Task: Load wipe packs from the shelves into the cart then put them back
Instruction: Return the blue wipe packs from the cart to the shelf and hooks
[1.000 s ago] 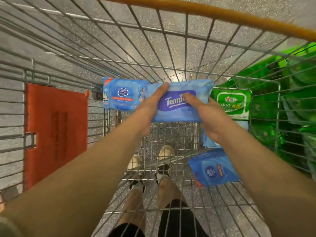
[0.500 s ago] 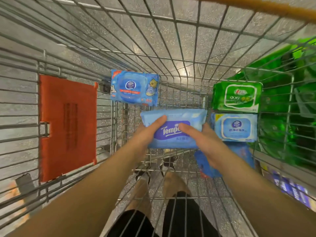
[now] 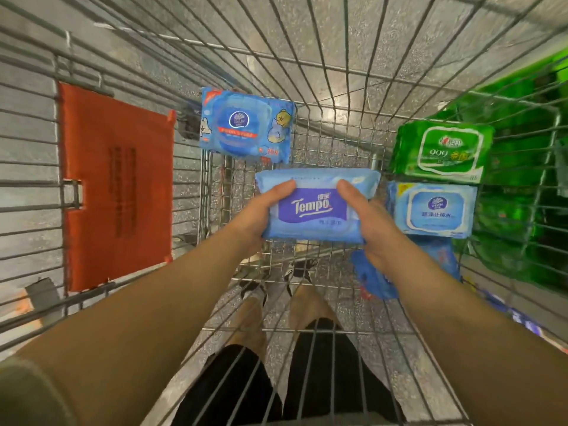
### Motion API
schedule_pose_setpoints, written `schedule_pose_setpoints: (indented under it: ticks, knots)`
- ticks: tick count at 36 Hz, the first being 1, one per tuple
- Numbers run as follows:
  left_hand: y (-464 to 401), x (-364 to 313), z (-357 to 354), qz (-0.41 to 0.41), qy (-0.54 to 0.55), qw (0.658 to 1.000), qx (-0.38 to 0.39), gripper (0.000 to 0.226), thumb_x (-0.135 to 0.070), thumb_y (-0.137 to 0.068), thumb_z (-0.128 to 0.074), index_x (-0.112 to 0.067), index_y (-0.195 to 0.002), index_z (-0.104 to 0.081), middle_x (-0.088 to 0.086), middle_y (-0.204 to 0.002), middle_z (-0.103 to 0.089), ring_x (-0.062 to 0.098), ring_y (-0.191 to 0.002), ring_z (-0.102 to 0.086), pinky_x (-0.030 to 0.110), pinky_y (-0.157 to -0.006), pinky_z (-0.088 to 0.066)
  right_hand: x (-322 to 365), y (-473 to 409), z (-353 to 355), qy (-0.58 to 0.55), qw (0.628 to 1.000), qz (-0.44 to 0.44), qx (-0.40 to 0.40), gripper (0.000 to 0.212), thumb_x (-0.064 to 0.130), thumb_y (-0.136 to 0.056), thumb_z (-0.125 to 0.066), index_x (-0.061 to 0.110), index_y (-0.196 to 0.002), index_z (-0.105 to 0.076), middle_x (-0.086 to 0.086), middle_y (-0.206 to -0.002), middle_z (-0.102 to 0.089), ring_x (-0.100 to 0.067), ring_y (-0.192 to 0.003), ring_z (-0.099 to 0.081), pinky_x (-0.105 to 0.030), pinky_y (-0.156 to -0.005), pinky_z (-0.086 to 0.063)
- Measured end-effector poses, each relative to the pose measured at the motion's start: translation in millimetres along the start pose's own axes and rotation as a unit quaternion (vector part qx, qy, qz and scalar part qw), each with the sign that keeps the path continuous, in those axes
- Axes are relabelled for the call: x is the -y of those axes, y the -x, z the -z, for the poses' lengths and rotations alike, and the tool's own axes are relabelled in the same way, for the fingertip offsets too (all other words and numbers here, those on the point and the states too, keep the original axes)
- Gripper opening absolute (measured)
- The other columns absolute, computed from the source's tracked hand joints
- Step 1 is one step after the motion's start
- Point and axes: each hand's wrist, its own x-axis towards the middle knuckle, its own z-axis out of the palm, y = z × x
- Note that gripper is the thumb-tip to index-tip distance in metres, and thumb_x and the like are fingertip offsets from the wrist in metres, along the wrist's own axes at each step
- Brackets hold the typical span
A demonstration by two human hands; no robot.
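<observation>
A light blue Tempo wipe pack sits low inside the wire cart, gripped at both ends. My left hand holds its left end, thumb on top. My right hand holds the right end the same way. A blue pack with a cartoon print lies at the cart's far left. A green pack and a pale blue pack lie at the right. Another blue pack is partly hidden under my right wrist.
An orange plastic flap hangs on the cart's left wire wall. Green packaged goods show through the right wall. My legs and shoes are visible through the cart floor.
Both hands have lowered the Tempo pack from up near the far packs down toward the cart floor. The camera has tilted, revealing the pale blue pack at the right.
</observation>
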Motion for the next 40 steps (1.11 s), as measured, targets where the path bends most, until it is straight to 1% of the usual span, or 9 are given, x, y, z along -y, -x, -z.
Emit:
schedule_pose_setpoints:
  ticks: [5,11,16,19,24,29,33,37,40]
  knots:
    - [11,-7,-3,-0.006,0.003,1.000,0.002,0.029,-0.040,-0.079,-0.074,-0.020,-0.099,-0.072,0.004,-0.092,-0.079,0.021,-0.080,-0.074,0.045,-0.095,-0.054,5,8,-5,-0.021,0.999,0.040,-0.002,0.103,0.055,-0.052,-0.088,0.020,-0.142,-0.050,-0.005,-0.122,-0.073,-0.023,-0.106,-0.073,-0.047,-0.095,-0.058]
    - [51,-34,-17,-0.040,0.002,0.999,0.012,0.013,-0.028,-0.096,-0.059,-0.019,-0.097,-0.068,0.000,-0.079,-0.078,0.013,-0.067,-0.074,0.029,-0.069,-0.062,25,36,-9,-0.049,0.995,0.082,-0.005,0.074,0.038,-0.064,-0.087,0.020,-0.130,-0.059,-0.007,-0.118,-0.074,-0.023,-0.099,-0.075,-0.039,-0.080,-0.062]
    - [94,-61,-27,-0.109,-0.008,0.994,0.017,0.054,-0.033,-0.072,-0.082,-0.016,-0.120,-0.066,0.004,-0.096,-0.080,0.017,-0.079,-0.076,0.032,-0.074,-0.062,55,82,-18,-0.074,0.988,0.137,-0.001,0.069,0.045,-0.055,-0.086,0.025,-0.117,-0.065,-0.001,-0.108,-0.077,-0.019,-0.094,-0.075,-0.033,-0.073,-0.060]
    - [123,-77,-32,-0.147,-0.028,0.988,0.020,0.066,-0.043,-0.065,-0.080,-0.017,-0.124,-0.066,0.006,-0.103,-0.079,0.020,-0.087,-0.076,0.037,-0.083,-0.060,76,115,-23,-0.092,0.980,0.173,0.013,0.066,0.040,-0.058,-0.085,0.022,-0.119,-0.065,-0.004,-0.108,-0.077,-0.022,-0.095,-0.075,-0.034,-0.073,-0.060]
    - [182,-105,-44,-0.211,-0.018,0.977,0.037,0.052,-0.031,-0.072,-0.081,-0.015,-0.119,-0.067,0.003,-0.096,-0.079,0.017,-0.080,-0.075,0.033,-0.074,-0.061,109,173,-32,-0.097,0.966,0.236,0.041,0.045,0.026,-0.072,-0.078,0.020,-0.115,-0.068,-0.006,-0.104,-0.078,-0.023,-0.089,-0.075,-0.036,-0.068,-0.060]
    - [245,-130,-51,-0.254,-0.023,0.964,0.076,0.053,-0.030,-0.071,-0.080,-0.013,-0.120,-0.068,0.004,-0.094,-0.079,0.016,-0.077,-0.076,0.027,-0.063,-0.060,131,233,-44,-0.103,0.950,0.292,0.040,0.055,0.029,-0.066,-0.081,0.019,-0.118,-0.067,-0.003,-0.101,-0.078,-0.021,-0.086,-0.076,-0.036,-0.066,-0.060]
    - [285,-145,-53,-0.284,-0.044,0.953,0.092,0.067,-0.041,-0.061,-0.082,-0.014,-0.121,-0.068,0.006,-0.098,-0.079,0.019,-0.080,-0.076,0.028,-0.063,-0.060,140,276,-55,-0.110,0.935,0.334,0.039,0.087,0.038,-0.058,-0.087,0.010,-0.135,-0.059,-0.017,-0.120,-0.072,-0.035,-0.105,-0.071,-0.052,-0.086,-0.060]
    - [320,-154,-57,-0.299,-0.080,0.943,0.120,0.077,-0.052,-0.057,-0.081,-0.014,-0.123,-0.067,0.010,-0.105,-0.078,0.025,-0.089,-0.076,0.037,-0.079,-0.061,145,318,-62,-0.113,0.927,0.358,0.005,0.083,0.039,-0.061,-0.083,0.010,-0.135,-0.059,-0.018,-0.121,-0.072,-0.038,-0.107,-0.070,-0.054,-0.090,-0.058]
    - [345,-156,-62,-0.314,-0.105,0.931,0.154,0.059,-0.046,-0.062,-0.082,-0.017,-0.112,-0.071,0.007,-0.100,-0.079,0.021,-0.085,-0.076,0.032,-0.075,-0.061,141,349,-64,-0.129,0.919,0.372,-0.022,0.076,0.034,-0.065,-0.084,0.009,-0.133,-0.060,-0.018,-0.116,-0.073,-0.037,-0.103,-0.072,-0.055,-0.089,-0.059]
